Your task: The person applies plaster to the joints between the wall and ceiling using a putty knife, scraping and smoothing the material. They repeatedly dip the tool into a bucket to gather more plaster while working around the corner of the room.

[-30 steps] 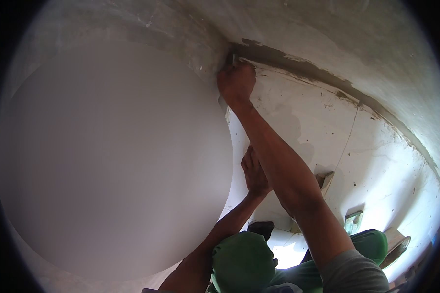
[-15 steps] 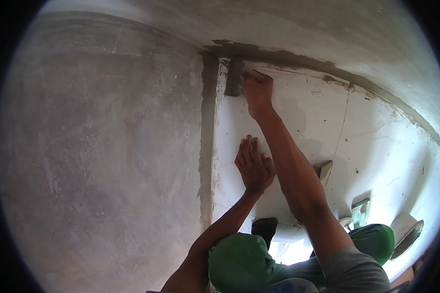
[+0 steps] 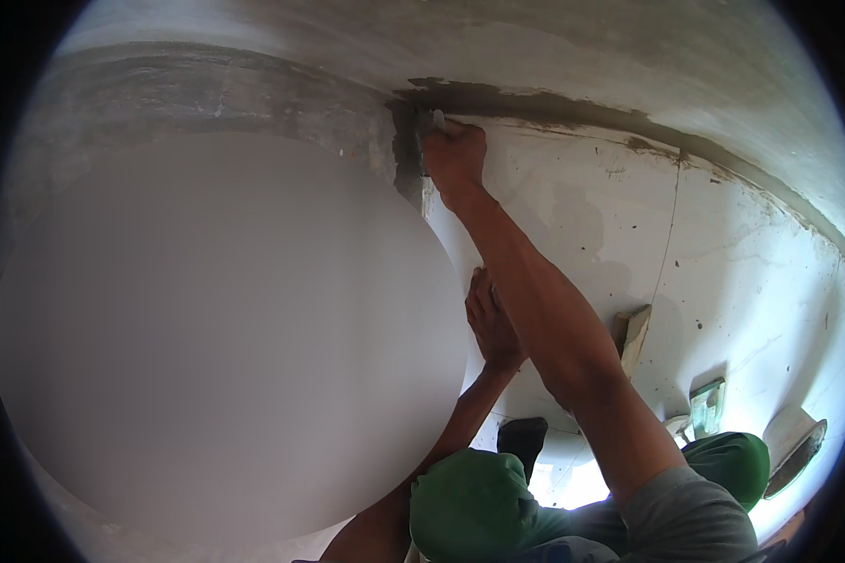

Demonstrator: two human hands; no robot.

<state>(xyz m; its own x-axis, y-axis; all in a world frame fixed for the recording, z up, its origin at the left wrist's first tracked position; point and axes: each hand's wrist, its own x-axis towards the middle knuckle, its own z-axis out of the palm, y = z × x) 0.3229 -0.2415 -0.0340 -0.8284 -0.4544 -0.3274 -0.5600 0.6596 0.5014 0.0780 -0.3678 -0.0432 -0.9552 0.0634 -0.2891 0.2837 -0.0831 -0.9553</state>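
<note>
My right hand (image 3: pixel 455 161) is closed around a trowel (image 3: pixel 437 118) at the far corner, where the white floor meets the grey walls. Only a bit of the tool shows past my fingers, and its flat blade is mostly hidden or merges with the dark cement. Fresh cement (image 3: pixel 407 150) lines the left joint here, and another cement strip (image 3: pixel 554 108) runs along the far edge. My left hand (image 3: pixel 490 324) rests on the white floor (image 3: pixel 573 235) with fingers stretched out, partly behind my right forearm.
A wooden block (image 3: pixel 635 336) stands on the floor to the right. Farther right are a greenish flat piece (image 3: pixel 707 408) and a tilted round container (image 3: pixel 791 450). My green-clad knees and a dark shoe (image 3: pixel 522 439) are near. A blurred grey disc (image 3: pixel 225 328) covers much of the left wall.
My right hand has moved left with the trowel, to the corner joint. My left hand stays down, now more covered by the forearm. The grey disc has appeared over the left side.
</note>
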